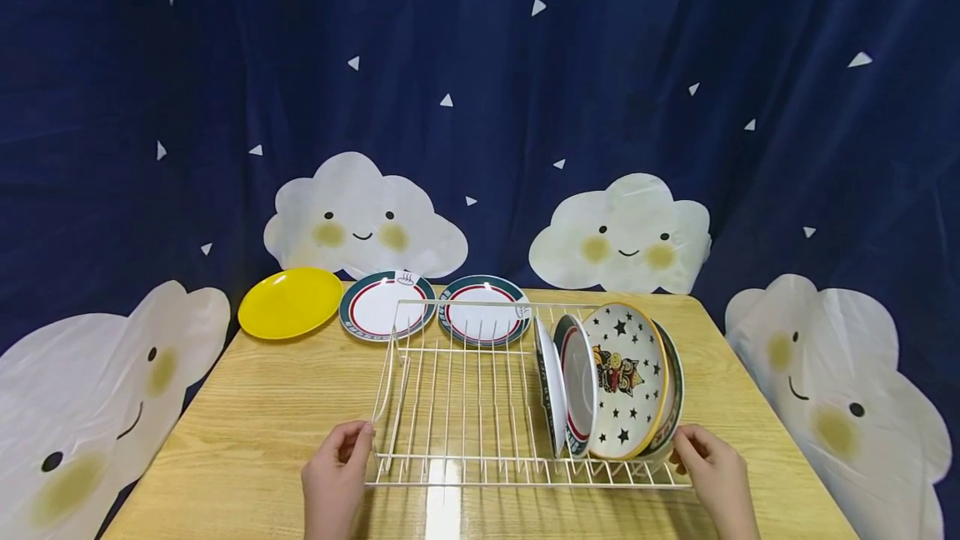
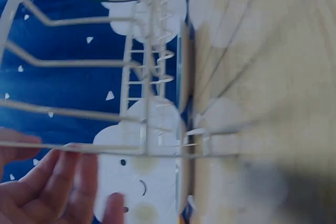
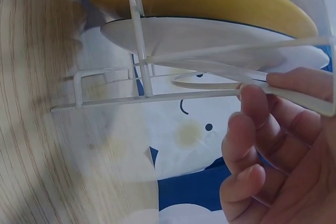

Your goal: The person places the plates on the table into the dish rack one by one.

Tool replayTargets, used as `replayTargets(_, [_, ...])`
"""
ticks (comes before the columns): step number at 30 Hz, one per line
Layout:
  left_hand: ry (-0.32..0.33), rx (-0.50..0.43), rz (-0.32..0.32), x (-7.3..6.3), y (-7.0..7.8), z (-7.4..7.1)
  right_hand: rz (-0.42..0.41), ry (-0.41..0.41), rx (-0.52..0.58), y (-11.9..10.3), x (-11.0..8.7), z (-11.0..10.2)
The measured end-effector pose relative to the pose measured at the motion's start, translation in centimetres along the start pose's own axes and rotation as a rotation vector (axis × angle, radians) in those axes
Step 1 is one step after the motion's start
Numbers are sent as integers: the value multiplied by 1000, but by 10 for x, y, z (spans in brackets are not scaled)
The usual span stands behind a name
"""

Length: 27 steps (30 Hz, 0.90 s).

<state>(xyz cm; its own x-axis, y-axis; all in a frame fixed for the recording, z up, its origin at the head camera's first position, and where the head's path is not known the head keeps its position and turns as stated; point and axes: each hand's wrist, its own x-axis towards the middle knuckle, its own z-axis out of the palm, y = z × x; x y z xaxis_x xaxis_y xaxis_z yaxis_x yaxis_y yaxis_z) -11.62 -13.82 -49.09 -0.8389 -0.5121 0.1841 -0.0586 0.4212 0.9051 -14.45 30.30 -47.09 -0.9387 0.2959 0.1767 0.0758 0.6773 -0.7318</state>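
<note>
A white wire dish rack (image 1: pixel 450 486) stands on the wooden table. My left hand (image 1: pixel 337 477) holds its left end, with the fingers by the side wire in the left wrist view. At the right end my right hand (image 1: pixel 712 473) pinches the side wire between thumb and fingers, as the right wrist view shows. Upright in the rack's right part are a white plate (image 1: pixel 553 394) seen nearly edge-on, a green-rimmed plate (image 1: pixel 581 382), a star-patterned dish (image 1: pixel 622 415) with a yellow rim, and another dark-rimmed dish (image 1: pixel 677 382) mostly hidden behind it.
Behind the rack lie a yellow plate (image 1: pixel 288 302) and two green-rimmed white plates, one at left (image 1: pixel 384 307) and the other (image 1: pixel 483 323) partly behind the rack's wires. A dark blue curtain (image 1: pixel 487 65) with cloud pictures hangs around the table (image 1: pixel 247 440).
</note>
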Motion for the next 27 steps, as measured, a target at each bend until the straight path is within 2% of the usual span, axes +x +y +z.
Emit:
replayTargets(6, [-249, 113, 5, 15, 6, -18, 12, 9, 34, 2, -2, 0])
replayTargets(10, [-327, 267, 41, 36, 10, -30, 16, 16, 56, 1, -2, 2])
replayTargets(15, [-335, 454, 134, 70, 9, -43, 26, 23, 63, -1, 0, 4])
replayTargets(18, [-311, 546, 207, 91, 3, -47, 34, 21, 52, -1, -1, 3])
replayTargets(22, [-238, 667, 300, 123, -11, -46, 37, 10, 50, 0, -2, 2])
replayTargets(27, [-187, 779, 361, 170, -41, -37, 22, 24, 75, 1, -1, 5])
